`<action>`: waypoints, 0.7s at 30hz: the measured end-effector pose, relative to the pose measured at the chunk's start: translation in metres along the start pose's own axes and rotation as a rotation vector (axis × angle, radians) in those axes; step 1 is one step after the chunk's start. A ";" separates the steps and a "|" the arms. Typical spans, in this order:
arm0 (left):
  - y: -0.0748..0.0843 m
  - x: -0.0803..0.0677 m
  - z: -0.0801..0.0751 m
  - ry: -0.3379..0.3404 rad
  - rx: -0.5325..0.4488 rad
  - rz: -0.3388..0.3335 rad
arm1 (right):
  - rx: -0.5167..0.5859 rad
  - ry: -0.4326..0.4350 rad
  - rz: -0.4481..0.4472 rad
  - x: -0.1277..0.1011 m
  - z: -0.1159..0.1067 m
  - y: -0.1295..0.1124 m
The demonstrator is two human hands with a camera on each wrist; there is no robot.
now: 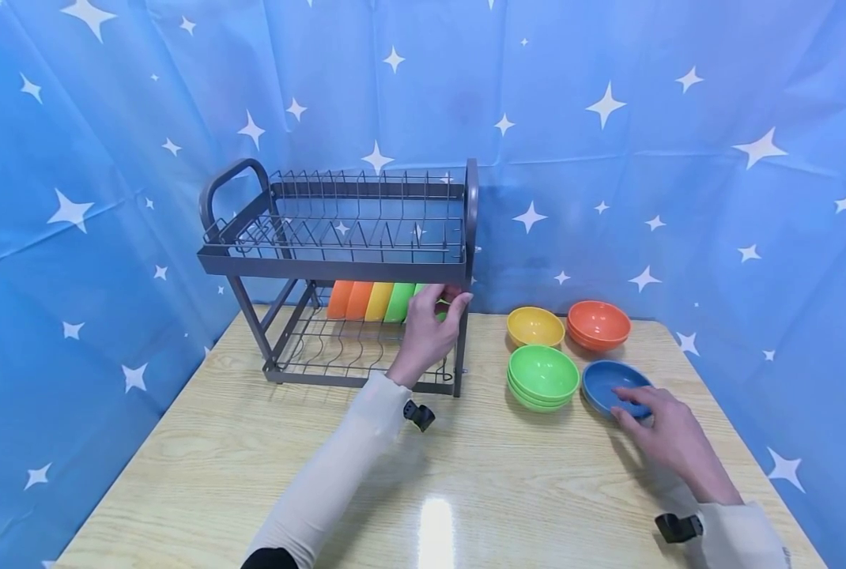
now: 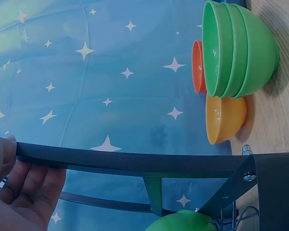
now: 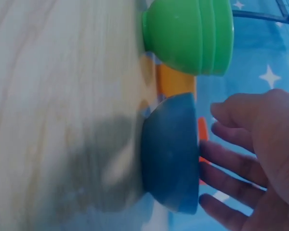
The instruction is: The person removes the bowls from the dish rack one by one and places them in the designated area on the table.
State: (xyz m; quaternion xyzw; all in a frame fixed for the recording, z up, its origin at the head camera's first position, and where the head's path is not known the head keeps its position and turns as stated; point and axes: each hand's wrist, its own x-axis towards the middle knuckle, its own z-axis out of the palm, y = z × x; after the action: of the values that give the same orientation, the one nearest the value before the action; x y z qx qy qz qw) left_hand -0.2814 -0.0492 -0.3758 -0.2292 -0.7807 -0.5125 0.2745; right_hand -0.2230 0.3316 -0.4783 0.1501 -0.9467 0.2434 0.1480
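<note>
My left hand point(image 1: 430, 328) is at the front right upright of a dark two-tier dish rack point(image 1: 330, 271). In the left wrist view its thumb and fingers close round the rack's dark bar point(image 2: 120, 162). Behind that hand, orange, yellow and green bowls point(image 1: 379, 302) stand tilted in a row on the lower tier, partly hidden. My right hand point(image 1: 668, 431) hovers over a blue bowl point(image 1: 598, 371), fingers loosely bent and spread. In the right wrist view the fingertips are close to the blue bowl's rim; whether they touch it I cannot tell.
Left of the blue bowl sits a stack of green bowls point(image 1: 537, 403). Behind are a yellow bowl point(image 1: 526, 336) and stacked orange bowls point(image 1: 597, 341). A light wooden table point(image 1: 508, 490) carries everything, with a blue starry curtain point(image 1: 572, 95) behind. Wire dividers fill the rack's upper tier.
</note>
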 end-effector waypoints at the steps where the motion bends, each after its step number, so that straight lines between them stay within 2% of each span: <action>1: 0.000 0.000 0.000 -0.001 0.001 0.001 | 0.007 0.007 0.002 0.001 0.000 -0.002; 9: -0.001 0.000 0.000 0.000 -0.001 0.007 | 0.060 0.102 -0.015 0.011 -0.004 -0.020; 14: 0.000 0.000 -0.001 -0.001 0.002 0.001 | 0.114 0.106 -0.021 0.018 -0.006 -0.037; 21: -0.001 0.000 0.000 0.004 0.003 0.004 | 0.158 0.124 -0.076 0.028 -0.002 -0.057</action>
State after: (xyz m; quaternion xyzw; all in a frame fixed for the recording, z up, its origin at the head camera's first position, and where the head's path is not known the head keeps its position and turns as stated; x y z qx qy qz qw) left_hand -0.2823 -0.0494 -0.3768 -0.2292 -0.7805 -0.5112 0.2773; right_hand -0.2278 0.2790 -0.4429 0.1818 -0.9072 0.3205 0.2031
